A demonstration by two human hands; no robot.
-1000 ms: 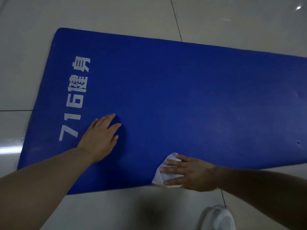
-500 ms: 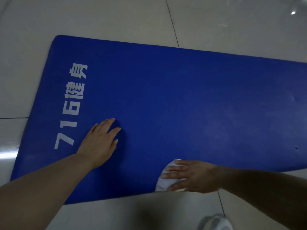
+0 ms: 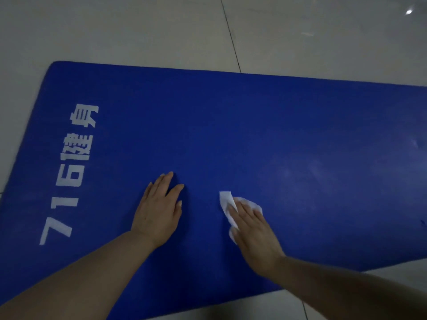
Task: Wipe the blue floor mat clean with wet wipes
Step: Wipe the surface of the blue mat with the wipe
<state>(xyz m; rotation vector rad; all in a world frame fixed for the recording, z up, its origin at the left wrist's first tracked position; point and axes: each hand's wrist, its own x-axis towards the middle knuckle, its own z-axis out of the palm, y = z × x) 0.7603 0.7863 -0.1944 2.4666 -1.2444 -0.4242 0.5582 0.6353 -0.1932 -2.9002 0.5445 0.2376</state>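
Right hand [image 3: 255, 229] presses wipe [image 3: 227, 202] on mat [image 3: 254, 125].

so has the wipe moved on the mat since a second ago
Yes. The right hand has pushed the wet wipe from the blue mat's near edge inward, toward its middle.

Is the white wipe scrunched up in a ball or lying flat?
Flat. The wipe lies spread against the blue mat under the right hand's straight fingers, with a creased corner poking out.
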